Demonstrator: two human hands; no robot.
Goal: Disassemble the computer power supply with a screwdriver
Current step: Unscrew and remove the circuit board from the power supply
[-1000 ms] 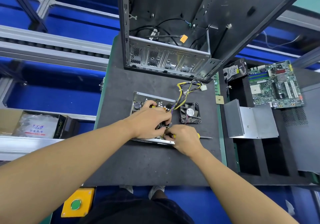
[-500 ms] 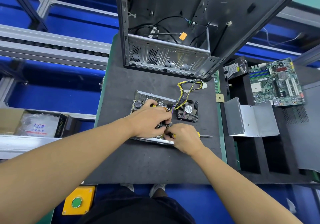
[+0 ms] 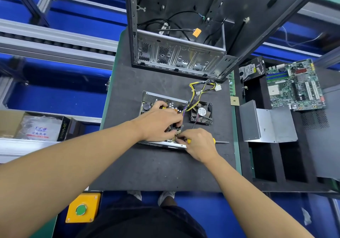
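Observation:
The opened power supply (image 3: 149, 98) lies on the dark mat (image 3: 156, 169), its circuit board exposed in a metal tray. My left hand (image 3: 158, 123) lies over the board, fingers curled onto its parts. My right hand (image 3: 198, 145) sits at the tray's near right corner and grips a yellow-handled screwdriver (image 3: 214, 140), whose metal shaft points right along the mat. Its fingertips pinch at something small by the board's edge; what it is stays hidden. The black fan (image 3: 201, 112) lies loose to the right of the board, joined by yellow and black cables (image 3: 198, 88).
An empty computer case (image 3: 184, 35) stands open behind the power supply. To the right lie a folded metal cover (image 3: 268, 125), a motherboard (image 3: 294, 85), a hard drive (image 3: 250, 70) and a small CPU chip (image 3: 234, 101). A yellow box with a green button (image 3: 81, 209) sits at the near left.
Both hands stay on the board at about the same spot. The fan and cables appear shifted slightly; the view has drifted a little.

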